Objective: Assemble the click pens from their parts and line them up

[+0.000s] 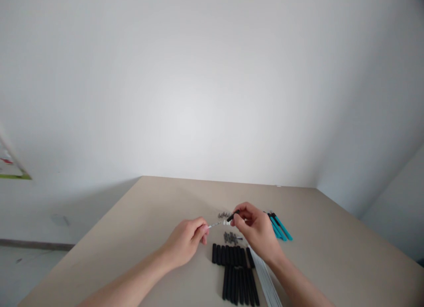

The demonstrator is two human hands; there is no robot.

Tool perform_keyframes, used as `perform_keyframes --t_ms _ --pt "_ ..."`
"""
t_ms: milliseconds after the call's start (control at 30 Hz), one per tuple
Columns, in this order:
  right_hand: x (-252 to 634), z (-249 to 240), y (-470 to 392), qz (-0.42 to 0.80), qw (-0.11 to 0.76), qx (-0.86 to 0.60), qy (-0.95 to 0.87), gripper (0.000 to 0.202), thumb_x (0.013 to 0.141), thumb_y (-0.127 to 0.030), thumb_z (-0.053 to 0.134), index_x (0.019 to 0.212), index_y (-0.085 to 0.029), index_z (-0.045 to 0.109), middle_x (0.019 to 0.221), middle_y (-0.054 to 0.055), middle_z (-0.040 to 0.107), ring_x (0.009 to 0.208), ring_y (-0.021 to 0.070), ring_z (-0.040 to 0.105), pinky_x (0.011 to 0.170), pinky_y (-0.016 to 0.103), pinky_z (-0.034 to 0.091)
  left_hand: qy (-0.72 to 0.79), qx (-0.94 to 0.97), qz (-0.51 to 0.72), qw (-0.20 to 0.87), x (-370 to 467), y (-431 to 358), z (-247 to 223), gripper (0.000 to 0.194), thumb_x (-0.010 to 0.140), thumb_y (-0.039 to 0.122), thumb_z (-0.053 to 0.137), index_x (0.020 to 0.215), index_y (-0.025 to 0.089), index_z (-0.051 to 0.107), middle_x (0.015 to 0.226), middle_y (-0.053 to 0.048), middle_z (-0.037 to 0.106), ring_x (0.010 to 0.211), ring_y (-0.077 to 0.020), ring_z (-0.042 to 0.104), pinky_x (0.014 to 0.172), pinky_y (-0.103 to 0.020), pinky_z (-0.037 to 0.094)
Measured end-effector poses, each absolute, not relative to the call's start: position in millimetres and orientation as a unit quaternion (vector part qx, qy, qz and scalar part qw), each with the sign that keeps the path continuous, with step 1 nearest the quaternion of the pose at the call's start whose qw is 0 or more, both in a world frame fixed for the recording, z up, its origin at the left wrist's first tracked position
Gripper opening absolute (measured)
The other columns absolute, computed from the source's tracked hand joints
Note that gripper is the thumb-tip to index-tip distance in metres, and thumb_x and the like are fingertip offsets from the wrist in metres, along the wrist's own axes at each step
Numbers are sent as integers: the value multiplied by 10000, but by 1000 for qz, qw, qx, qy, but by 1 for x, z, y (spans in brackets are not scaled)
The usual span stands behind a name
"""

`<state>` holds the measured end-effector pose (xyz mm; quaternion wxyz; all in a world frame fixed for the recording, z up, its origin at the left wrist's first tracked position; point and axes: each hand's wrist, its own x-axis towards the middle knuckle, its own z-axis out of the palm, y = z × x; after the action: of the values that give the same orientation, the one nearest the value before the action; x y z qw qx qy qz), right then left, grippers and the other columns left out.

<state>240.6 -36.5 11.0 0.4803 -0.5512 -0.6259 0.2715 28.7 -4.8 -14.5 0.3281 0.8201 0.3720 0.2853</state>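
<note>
Our left hand pinches the refill lying left to right, while our right hand grips the black tip at its right end.

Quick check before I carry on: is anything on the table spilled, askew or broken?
Nothing stands out. The black tubes lie in neat rows, the teal pens sit grouped, and the left hand and right hand hold a thin white refill between them.

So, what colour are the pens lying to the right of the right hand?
Teal pens with black tips, seen in the head view.
</note>
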Motion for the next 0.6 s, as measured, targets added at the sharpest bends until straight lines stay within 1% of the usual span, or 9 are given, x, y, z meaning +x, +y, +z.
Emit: perform_keyframes --t_ms 67,133,333,433,600 --pt "240 10 -34 338 493 -540 -593 113 786 -275 539 828 -170 551 683 37 691 532 109 524 488 209 381 370 819 289 329 29 -5 -14 356 974 317 336 725 186 555 679 16 659 640 -128 582 652 -212 384" --pt "238 9 -33 377 492 -530 -578 132 787 -287 542 843 -168 548 711 50 708 524 106 520 469 206 370 369 819 291 329 29 -5 -14 360 976 319 331 729 187 557 678 18 656 635 -127 577 649 -211 382" --pt "237 8 -34 374 481 -534 -586 149 789 -290 559 847 -154 583 722 50 715 516 93 498 471 205 362 363 823 295 321 30 -6 -11 365 974 303 331 716 185 559 671 14 652 634 -126 571 650 -210 377" --pt "237 8 -34 393 476 -527 -584 157 781 -291 565 849 -151 589 727 53 718 524 95 509 476 205 376 364 822 295 323 30 -6 -11 359 973 301 338 713 184 557 663 19 649 614 -120 559 636 -206 369" --pt "235 12 -36 411 482 -525 -568 204 759 -323 591 848 -140 599 729 73 721 510 96 509 415 191 340 366 820 297 325 29 -6 -11 359 973 308 340 717 184 560 671 16 651 617 -120 557 631 -203 364"
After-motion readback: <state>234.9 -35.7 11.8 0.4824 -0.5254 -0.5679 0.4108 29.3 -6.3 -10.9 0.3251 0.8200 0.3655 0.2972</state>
